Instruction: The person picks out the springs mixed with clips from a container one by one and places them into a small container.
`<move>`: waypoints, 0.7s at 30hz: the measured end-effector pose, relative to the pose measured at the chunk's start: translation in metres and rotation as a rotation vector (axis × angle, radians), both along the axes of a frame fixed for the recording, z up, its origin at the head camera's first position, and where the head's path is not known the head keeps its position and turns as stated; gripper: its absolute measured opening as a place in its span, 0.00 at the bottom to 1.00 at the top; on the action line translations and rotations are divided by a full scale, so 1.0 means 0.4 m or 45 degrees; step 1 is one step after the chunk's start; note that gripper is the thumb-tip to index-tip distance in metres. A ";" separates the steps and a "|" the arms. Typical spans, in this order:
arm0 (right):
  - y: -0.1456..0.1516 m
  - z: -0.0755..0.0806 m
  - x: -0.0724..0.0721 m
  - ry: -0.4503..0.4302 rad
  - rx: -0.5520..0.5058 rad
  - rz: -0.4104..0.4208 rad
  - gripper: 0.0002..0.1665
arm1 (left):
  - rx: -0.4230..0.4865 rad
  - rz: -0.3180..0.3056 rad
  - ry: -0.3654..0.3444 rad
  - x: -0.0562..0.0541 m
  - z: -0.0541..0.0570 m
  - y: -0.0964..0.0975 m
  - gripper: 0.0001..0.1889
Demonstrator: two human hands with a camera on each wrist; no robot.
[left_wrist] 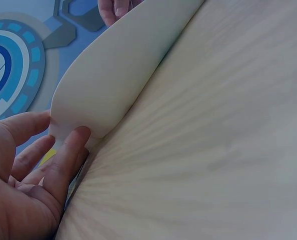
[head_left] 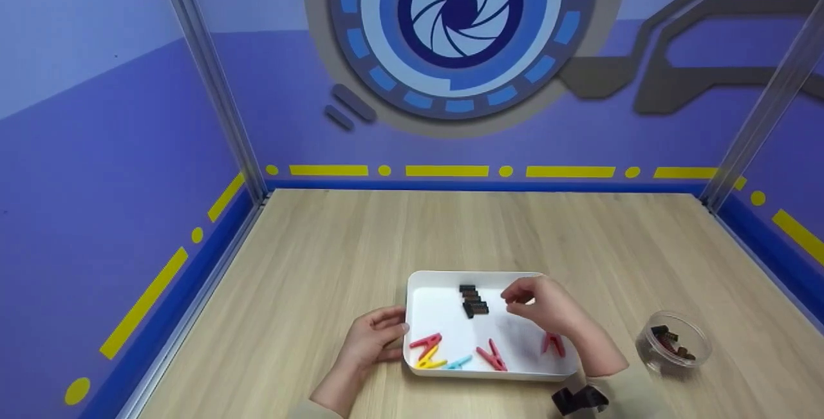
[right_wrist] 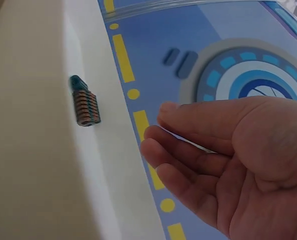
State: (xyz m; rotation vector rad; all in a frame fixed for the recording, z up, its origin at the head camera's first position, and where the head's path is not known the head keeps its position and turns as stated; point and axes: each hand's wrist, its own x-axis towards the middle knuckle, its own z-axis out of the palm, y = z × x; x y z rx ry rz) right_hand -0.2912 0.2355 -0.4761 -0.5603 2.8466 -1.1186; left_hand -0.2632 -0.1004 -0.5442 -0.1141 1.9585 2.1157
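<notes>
Dark, ribbed blocky pieces (head_left: 475, 301) line the smooth white tray (head_left: 434, 309). Beside them, the right grip (head_left: 546, 306) curves loosely, thumb and fingers apart, empty; the left grip's (head_left: 373, 340) relaxed fingers touch the tray's outer wall. The near wall partly hides a blue clothespin (head_left: 459, 362); the clear tub's (head_left: 653, 360) dark contents blur.

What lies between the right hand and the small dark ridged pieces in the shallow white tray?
In the head view, only bare floor of the white tray shows between the right hand and the dark pieces.
</notes>
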 end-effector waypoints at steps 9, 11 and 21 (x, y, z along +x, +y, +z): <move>-0.056 -0.058 -0.003 0.064 -0.012 0.028 0.09 | -0.017 0.011 -0.004 0.000 0.000 0.002 0.27; -0.068 -0.067 -0.003 0.058 -0.001 0.011 0.11 | -0.014 0.010 -0.009 -0.001 0.000 0.001 0.27; -0.099 -0.095 -0.001 0.108 0.111 0.026 0.12 | 0.011 -0.002 -0.002 0.000 0.000 -0.001 0.27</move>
